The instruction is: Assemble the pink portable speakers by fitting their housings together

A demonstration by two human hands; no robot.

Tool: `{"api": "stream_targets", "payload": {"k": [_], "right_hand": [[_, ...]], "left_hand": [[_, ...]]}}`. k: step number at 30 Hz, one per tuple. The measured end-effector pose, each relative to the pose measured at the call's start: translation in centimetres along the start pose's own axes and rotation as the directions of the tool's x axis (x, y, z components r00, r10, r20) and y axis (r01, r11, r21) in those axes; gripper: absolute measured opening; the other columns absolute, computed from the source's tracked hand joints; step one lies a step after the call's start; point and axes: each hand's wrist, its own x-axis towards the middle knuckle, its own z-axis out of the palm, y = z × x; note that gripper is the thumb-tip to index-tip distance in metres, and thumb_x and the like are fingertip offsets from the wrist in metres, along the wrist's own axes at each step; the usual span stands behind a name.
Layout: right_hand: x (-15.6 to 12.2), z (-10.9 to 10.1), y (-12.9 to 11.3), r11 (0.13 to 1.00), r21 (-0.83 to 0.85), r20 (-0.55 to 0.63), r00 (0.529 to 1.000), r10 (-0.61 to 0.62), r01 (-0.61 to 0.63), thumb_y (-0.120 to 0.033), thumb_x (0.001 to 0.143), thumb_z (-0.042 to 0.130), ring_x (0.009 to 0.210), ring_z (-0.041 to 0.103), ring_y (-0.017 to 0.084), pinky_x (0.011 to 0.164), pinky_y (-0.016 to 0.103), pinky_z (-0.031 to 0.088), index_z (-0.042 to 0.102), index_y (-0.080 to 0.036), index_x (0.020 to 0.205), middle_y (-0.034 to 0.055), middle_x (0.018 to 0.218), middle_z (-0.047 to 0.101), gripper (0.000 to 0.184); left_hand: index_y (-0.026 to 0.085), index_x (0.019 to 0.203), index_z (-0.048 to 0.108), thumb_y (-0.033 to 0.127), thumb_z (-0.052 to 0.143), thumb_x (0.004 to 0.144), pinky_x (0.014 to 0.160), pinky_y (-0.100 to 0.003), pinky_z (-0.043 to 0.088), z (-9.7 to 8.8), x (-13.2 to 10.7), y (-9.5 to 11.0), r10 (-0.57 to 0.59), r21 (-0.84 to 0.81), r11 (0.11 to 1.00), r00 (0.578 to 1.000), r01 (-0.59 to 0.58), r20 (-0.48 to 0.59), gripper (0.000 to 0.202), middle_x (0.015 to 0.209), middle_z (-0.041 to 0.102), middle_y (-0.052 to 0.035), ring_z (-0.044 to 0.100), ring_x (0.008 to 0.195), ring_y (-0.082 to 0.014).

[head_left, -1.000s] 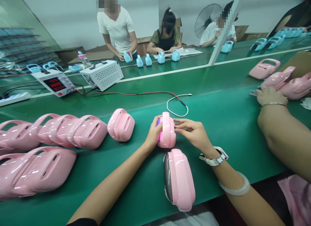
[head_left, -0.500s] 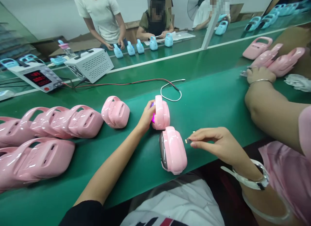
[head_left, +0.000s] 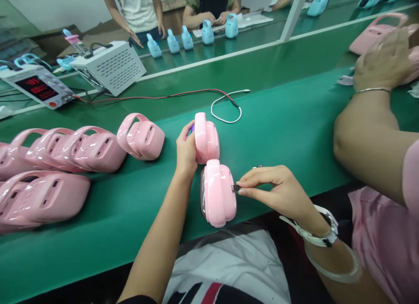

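Two pink handled devices stand one behind the other in front of me, seemingly touching. My left hand (head_left: 186, 153) is closed on the left side of the far pink handled device (head_left: 207, 140), where a purple glow shows by my fingers. The near pink handled device (head_left: 221, 195) has a dark glossy front facing left. My right hand (head_left: 273, 186) pinches a small black plug (head_left: 235, 188) with a metal-looking end against the right side of the near device. Whether its tip is inside a slot cannot be told.
Several pink devices (head_left: 98, 151) stand in rows at left. Behind them are a power supply (head_left: 39, 88) with red digits and a vented grey box (head_left: 111, 66). A red-and-white cable (head_left: 225, 121) loops ahead. A co-worker's arm (head_left: 369, 116) reaches in at right. Blue devices (head_left: 207, 32) line the far side.
My right hand has brought the small black plug left, up to the near device's side. The near device has turned more upright. The view has shifted, and the co-worker's hand has moved farther over the pink devices.
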Motion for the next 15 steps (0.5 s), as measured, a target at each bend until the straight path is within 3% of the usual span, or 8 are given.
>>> {"api": "stream_targets", "payload": {"k": [2,5,15], "right_hand": [[0.2,-0.2,-0.1,1.000,0.001,0.021,0.999,-0.026,0.026,-0.013,0.071,0.082,0.066,0.073,0.016,0.060,0.022,0.057,0.080,-0.023,0.070,0.0010,0.074,0.078,0.010],[0.5,-0.4,-0.3,0.999,-0.008,0.057,0.997,-0.042,0.043,-0.011,0.072,0.082,0.066,0.073,0.015,0.061,0.021,0.057,0.080,-0.022,0.070,0.0003,0.073,0.078,0.011],[0.7,-0.1,-0.2,0.998,0.009,0.108,0.992,-0.069,0.069,-0.012,0.073,0.084,0.064,0.069,0.010,0.063,0.020,0.051,0.077,-0.020,0.069,-0.0022,0.070,0.075,0.011]], "left_hand": [[0.019,0.088,0.071,0.020,0.067,0.059,0.053,-0.021,0.037,0.6,-0.9,0.1,0.013,-0.062,0.998,0.994,-0.020,-0.105,0.029,0.069,0.063,0.0035,0.051,0.062,-0.0107],[0.018,0.081,0.071,0.014,0.066,0.058,0.050,-0.020,0.035,1.3,-1.6,0.5,0.014,-0.110,0.993,0.983,-0.035,-0.185,0.024,0.065,0.063,0.0045,0.047,0.057,-0.0086],[0.018,0.071,0.072,0.011,0.069,0.058,0.051,-0.017,0.034,1.4,-1.7,0.4,0.025,-0.165,0.985,0.979,-0.060,-0.205,0.015,0.057,0.055,0.0062,0.046,0.056,-0.0065]]}}
